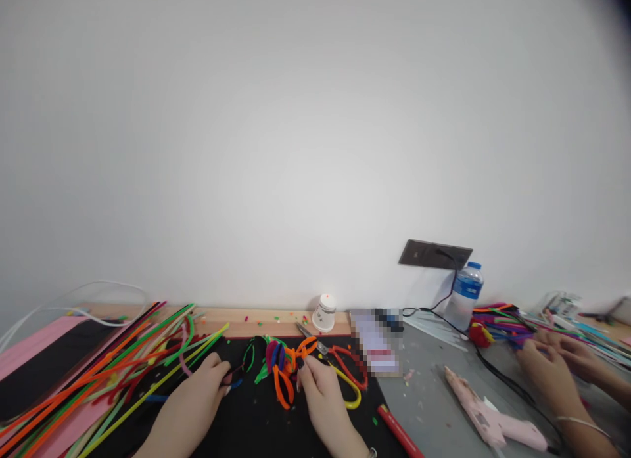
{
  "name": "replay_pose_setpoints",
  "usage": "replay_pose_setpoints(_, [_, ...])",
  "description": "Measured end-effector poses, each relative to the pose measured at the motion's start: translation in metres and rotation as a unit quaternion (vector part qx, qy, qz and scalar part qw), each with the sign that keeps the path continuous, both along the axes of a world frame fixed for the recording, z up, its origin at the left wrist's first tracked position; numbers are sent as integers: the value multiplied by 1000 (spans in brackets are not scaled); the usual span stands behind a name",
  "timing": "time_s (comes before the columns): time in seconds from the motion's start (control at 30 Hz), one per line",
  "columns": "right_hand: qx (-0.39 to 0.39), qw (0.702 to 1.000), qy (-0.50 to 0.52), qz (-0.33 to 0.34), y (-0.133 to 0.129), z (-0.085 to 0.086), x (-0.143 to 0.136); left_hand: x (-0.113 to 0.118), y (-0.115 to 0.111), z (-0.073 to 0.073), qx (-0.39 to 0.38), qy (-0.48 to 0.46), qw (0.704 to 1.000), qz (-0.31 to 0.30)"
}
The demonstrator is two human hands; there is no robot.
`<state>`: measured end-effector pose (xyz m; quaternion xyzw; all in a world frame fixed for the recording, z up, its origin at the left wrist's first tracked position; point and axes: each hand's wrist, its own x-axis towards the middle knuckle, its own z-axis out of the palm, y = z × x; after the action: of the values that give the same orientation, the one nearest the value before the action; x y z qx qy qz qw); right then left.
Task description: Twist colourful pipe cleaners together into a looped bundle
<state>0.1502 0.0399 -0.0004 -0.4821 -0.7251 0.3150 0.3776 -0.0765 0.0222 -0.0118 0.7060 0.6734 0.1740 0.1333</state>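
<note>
Between my two hands lies a bundle of bent pipe cleaners [280, 361] in orange, green, blue and purple, over a black mat [261, 422]. My right hand [323, 392] pinches the orange loops at the bundle's right side. To the left, my left hand [202, 392] is closed with its fingertips together, beside a thin dark and green loop [250, 358]; what it holds is too small to make out. Scissors with red and yellow handles [352, 382] rest just right of my right hand.
Long loose pipe cleaners [113, 372] cover the left side. Behind the mat stands an upturned paper cup [324, 313]. On the right are a red tool [399, 433], a pink glue gun [493, 422], a water bottle [464, 297] and another person's hands [549, 359].
</note>
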Motion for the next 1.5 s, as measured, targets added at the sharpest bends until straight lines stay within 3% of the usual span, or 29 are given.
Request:
replay_pose_setpoints(0.17, [13, 1000, -22, 0, -1, 1, -1, 2, -2, 1, 0, 35, 999, -19])
replay_pose_setpoints(0.3, [22, 999, -22, 16, -3, 3, -5, 12, -2, 13, 17, 20, 999, -25])
replay_pose_setpoints(0.5, [26, 997, -47, 50, -8, 3, -8, 37, -18, 32, 39, -74, 990, -113])
replay_pose_setpoints(0.7, [39, 991, -107, 76, -9, -8, -9, 55, -26, 28, 56, 10, 981, -186])
replay_pose_setpoints(1.03, [93, 981, -148, 78, -10, -6, -10, 50, -23, 15, 43, -19, 984, -174])
replay_pose_setpoints(1.5, [95, 984, -133, 71, -14, -5, -13, 50, -24, 12, 39, -86, 985, -141])
